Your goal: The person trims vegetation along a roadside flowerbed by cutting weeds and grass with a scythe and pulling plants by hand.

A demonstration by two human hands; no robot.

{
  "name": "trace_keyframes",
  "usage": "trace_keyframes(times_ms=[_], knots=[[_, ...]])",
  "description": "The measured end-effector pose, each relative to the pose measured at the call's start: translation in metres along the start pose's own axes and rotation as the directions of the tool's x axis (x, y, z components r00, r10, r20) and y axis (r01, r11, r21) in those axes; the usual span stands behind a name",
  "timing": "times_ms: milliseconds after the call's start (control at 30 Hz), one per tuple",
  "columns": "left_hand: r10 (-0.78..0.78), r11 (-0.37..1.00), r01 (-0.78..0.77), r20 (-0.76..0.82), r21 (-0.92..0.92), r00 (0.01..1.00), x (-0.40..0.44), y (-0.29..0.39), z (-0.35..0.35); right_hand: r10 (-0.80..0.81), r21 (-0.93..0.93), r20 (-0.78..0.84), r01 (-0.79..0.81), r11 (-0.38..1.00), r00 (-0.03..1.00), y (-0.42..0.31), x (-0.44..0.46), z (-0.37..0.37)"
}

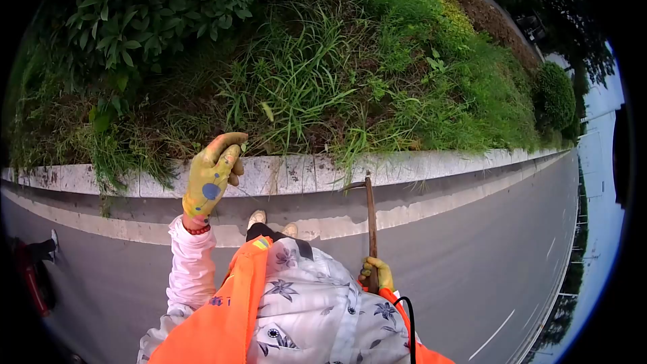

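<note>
My left hand (210, 178), in a yellow glove with a blue dot, is raised above the road near the kerb. Its fingers are half bent and apart, with nothing plainly held. Just beyond it, a pale yellow-green leaf (268, 112) shows against the grass (296, 74). My right hand (377, 274), also in a yellow glove, is wrapped round the wooden handle of a hoe (372, 219). The hoe's thin head points left beside the kerb; its exact shape is hard to make out.
A pale stone kerb (303, 174) divides the planted verge from the grey road (465, 249). A leafy shrub (155, 7) overhangs at upper left, and a rounded bush (555, 96) stands at right. At far left are a red vehicle (32, 280) and part of another person (46, 249).
</note>
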State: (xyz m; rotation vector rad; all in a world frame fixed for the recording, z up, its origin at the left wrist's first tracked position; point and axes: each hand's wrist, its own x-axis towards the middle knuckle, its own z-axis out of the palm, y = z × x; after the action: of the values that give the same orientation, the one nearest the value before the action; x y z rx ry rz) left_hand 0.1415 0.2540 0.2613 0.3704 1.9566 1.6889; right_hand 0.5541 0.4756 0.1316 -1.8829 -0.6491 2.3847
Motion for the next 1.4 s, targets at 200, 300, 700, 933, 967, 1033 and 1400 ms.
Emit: trace_keyframes(times_ms=[200, 300, 700, 933, 967, 1033, 1400], knots=[[0.203, 0.978, -0.205, -0.063, -0.027, 0.977, 0.009, 0.024, -0.026, 0.054, 0.317, 0.078, -0.076, 0.945, 0.995, 0.017, 0.026, -0.009], [0.189, 0.982, -0.189, -0.163, 0.012, 0.968, 0.011, 0.032, -0.049, 0.072, 0.238, 0.075, -0.088, 0.967, 0.995, 0.015, 0.028, -0.001], [0.324, 0.917, -0.385, -0.365, -0.106, 0.873, -0.031, 0.074, -0.095, 0.118, 0.279, 0.285, -0.2, 0.939, 0.951, -0.024, 0.07, 0.041], [0.281, 0.941, -0.334, -0.416, -0.059, 0.865, -0.027, 0.071, -0.096, 0.054, 0.236, 0.258, -0.117, 0.965, 0.965, -0.013, 0.1, 0.038], [0.28, 0.943, -0.329, -0.418, -0.049, 0.864, -0.025, 0.072, -0.094, 0.048, 0.25, 0.257, -0.114, 0.962, 0.965, -0.009, 0.105, 0.032], [0.247, 0.966, -0.256, -0.35, 0.022, 0.904, -0.006, 0.053, -0.101, -0.009, 0.065, 0.121, 0.001, 0.998, 0.993, -0.007, 0.071, 0.05], [-0.084, 0.982, 0.028, 0.299, 0.187, 0.95, -0.001, 0.007, 0.021, -0.101, 0.443, 0.003, 0.089, 0.892, 0.995, 0.026, 0.063, 0.021]])
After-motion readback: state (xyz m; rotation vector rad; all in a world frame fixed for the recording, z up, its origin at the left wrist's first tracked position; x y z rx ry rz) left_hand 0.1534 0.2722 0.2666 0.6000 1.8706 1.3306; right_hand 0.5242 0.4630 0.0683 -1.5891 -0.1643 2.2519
